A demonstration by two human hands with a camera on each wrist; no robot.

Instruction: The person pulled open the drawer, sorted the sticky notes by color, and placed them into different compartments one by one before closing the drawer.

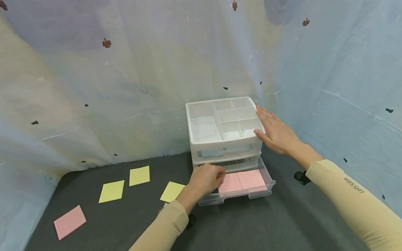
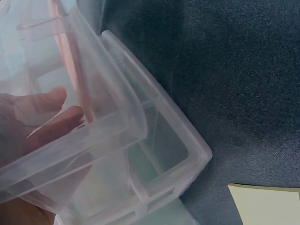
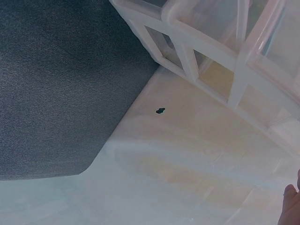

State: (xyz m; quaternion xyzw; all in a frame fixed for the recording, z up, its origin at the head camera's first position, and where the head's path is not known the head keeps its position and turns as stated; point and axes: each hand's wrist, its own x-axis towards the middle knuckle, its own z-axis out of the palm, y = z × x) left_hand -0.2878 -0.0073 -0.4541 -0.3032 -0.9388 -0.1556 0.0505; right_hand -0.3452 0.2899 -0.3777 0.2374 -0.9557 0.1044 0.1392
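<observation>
A white drawer organizer stands against the curtain, its clear lower drawer pulled out. Two pink sticky-note pads lie side by side inside that drawer. My left hand reaches into the drawer's left part, its fingertips beside the left pad. Through the clear plastic in the left wrist view, two fingertips show apart, close to the pink pad edge. My right hand rests with extended fingers on the organizer's top right edge; only a bit of it shows in the right wrist view.
Left of the organizer on the dark tabletop lie yellow sticky-note pads, one near my left wrist, others farther left. A pink pad lies at the far left. Curtains enclose the back and sides.
</observation>
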